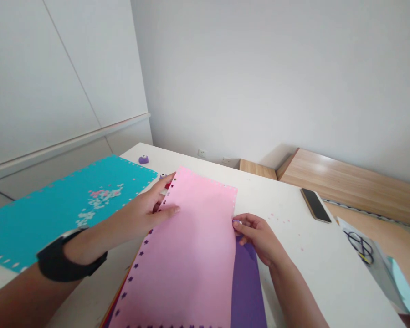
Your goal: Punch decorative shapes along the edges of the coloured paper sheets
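A long pink sheet of paper (194, 246) lies over a purple sheet (248, 282), with more coloured sheets showing at the lower left. Star-shaped holes run down its left edge, and small cut-outs line the far and near edges. My left hand (157, 205) grips the left edge, thumb on top and fingers partly hidden underneath. At the right edge, my right hand (254, 232) is closed around a small purple craft punch (237, 222), mostly covered by the fingers. Just beyond my left fingers stands another small punch (162, 176), partly hidden.
To the left lies a blue sheet (64, 191) with punched edges, bearing a scatter of pale and pink paper bits (100, 200). A purple punch (143, 159) stands near the table's (287, 255) far corner. At right are a phone (315, 205) and a black cable (360, 248).
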`<state>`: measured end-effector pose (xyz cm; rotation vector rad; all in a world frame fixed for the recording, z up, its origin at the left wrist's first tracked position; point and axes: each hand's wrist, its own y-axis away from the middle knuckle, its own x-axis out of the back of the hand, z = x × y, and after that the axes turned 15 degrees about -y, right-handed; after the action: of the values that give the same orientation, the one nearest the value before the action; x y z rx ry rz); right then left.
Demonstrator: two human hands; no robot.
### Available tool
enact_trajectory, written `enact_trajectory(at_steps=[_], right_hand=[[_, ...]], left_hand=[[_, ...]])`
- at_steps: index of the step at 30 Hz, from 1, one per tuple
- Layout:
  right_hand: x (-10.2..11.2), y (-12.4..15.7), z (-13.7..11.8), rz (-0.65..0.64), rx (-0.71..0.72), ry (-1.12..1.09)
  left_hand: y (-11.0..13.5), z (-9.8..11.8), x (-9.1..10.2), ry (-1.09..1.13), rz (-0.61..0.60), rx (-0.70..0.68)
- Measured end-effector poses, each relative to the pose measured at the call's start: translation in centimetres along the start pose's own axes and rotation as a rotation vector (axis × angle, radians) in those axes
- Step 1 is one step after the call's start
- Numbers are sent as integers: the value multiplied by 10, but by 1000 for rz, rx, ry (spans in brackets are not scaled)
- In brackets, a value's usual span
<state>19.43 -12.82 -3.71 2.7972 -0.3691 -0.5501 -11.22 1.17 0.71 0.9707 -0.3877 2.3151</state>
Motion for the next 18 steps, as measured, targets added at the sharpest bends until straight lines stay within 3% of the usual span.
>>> enact_trajectory(at_steps=[7,14,18], right_hand=[[3,-1,-5,160,230,92],[36,-7,-14,289,235,-261],[54,-13,-18,288,204,-415]], left_hand=[[-2,-4,0,-191,198,9],[-7,-8,5,-245,185,-2],[-10,-8,8,-220,158,16]])
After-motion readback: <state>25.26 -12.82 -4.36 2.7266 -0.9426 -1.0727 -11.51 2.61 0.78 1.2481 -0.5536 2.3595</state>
